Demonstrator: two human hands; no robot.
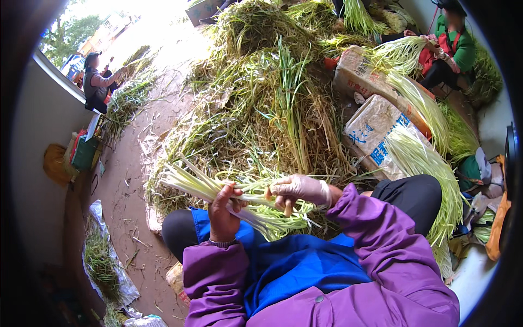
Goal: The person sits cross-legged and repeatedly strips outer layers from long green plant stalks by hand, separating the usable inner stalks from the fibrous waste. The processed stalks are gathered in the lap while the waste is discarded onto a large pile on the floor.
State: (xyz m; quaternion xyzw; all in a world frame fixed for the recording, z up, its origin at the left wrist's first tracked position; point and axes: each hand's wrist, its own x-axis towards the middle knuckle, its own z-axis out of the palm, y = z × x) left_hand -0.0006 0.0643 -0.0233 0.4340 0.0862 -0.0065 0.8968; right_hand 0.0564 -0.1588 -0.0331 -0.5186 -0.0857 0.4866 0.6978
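Note:
My bare left hand (225,212) is closed around a bundle of pale green-white leafy stalks (190,180), their thick ends pointing to the left. My right hand (295,190), in a thin whitish glove, is at the leafy side of this bundle with its fingers bent; whether it pinches a stalk cannot be told. The leaves hang over the blue apron (302,261) on my lap. Just beyond both hands lies a large heap of green and dry brown stalks and leaves (245,135).
Two flattened sacks or cartons (376,131) bearing writing lie at the right, with long pale stalks (429,171) across them. A person (453,45) sits at the upper right, another (96,81) at the upper left. Plant scraps (100,257) lie on plastic sheeting at the lower left.

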